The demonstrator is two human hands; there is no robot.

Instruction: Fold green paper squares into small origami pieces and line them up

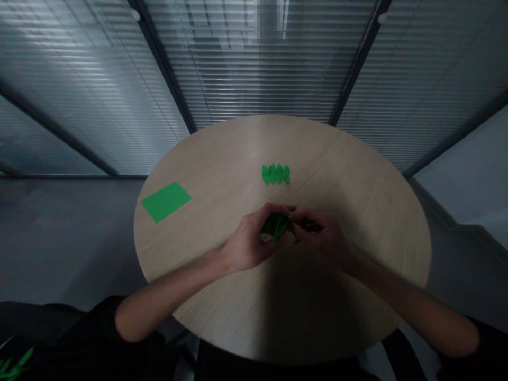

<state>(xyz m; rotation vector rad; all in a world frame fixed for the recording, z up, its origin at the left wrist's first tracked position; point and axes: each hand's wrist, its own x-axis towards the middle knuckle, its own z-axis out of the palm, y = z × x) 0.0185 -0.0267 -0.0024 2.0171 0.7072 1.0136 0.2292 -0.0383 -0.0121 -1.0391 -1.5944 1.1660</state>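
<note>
At the lower left corner of the view, some narrow green paper pieces (11,366) lie on a dark surface, and the edge of the picture cuts them. Further right, on the round table with light wood pattern (369,211), one flat rectangular sheet of green paper (166,202) lies near the left rim, and no hand touches it. Next comes the left hand (249,238), raised a little above the table near its middle. Its grip is narrow: the thumb and fingers close on a small folded piece of green paper (275,225) from the left side. This piece is in the air between the two hands, not on the table. Ahead of the hands, a row of folded green paper with zigzag points (275,174) lies on the table, well apart from them. The right hand (323,238) also has a narrow grip and pinches the right end of the small piece, but shadow hides its fingertips, so the exact contact is hard to tell. By the way the fingers stand, the step in hand seems to be shaping one fold, and this fold needs both hands close together. Behind the table, at the far right, is a glass wall with closed blinds (436,127).
</note>
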